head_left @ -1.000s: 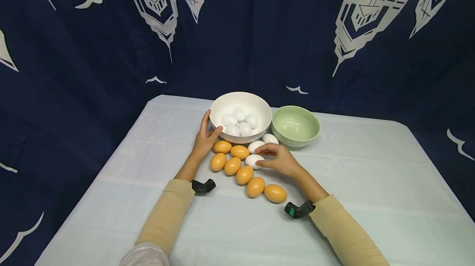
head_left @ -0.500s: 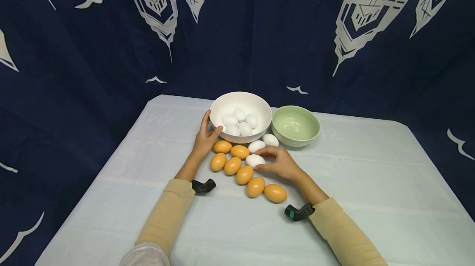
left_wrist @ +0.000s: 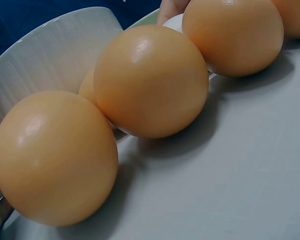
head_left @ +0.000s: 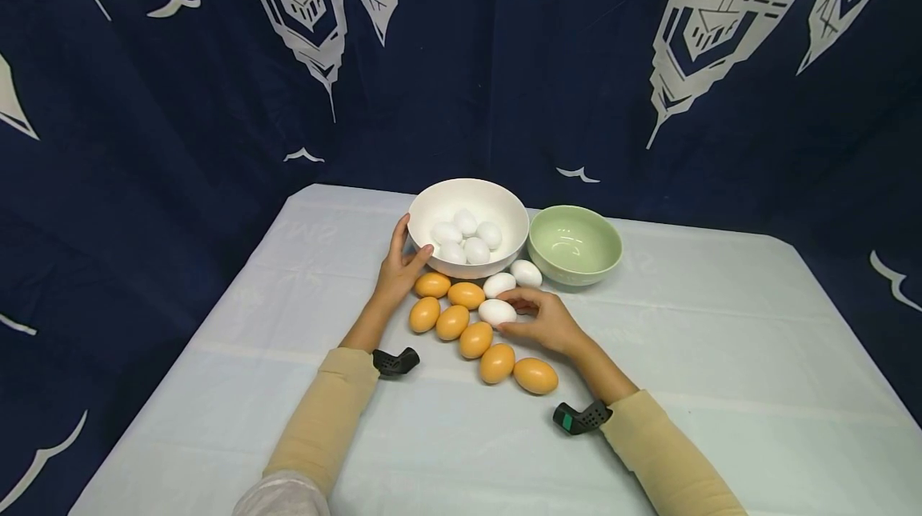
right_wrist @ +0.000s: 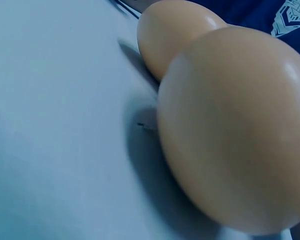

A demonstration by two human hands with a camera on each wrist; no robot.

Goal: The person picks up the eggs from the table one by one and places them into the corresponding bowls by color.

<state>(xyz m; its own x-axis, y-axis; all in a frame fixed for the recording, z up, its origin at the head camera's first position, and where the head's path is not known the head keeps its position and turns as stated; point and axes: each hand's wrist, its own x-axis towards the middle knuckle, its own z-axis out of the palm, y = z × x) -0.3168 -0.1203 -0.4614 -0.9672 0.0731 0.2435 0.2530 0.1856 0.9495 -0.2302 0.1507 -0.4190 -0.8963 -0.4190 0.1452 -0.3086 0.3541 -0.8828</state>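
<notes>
Navy curtain (head_left: 432, 92) behind: left hand (head_left: 394, 272), fingers spread, touches white bowl (head_left: 468, 194); right hand (head_left: 547, 324) pinches 1 white egg (head_left: 494, 311), which too loose a hold could drop.

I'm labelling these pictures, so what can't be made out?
Left wrist view: green bowl, mostly hidden by the white bowl and an orange egg.
Left wrist view: white eggs inside that bowl, hidden by its wall.
Right wrist view: nearest orange egg, cut off by right edge.

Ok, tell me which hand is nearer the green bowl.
Right. The right hand is in front of the green bowl; the left hand is across the white bowl from it.
</notes>
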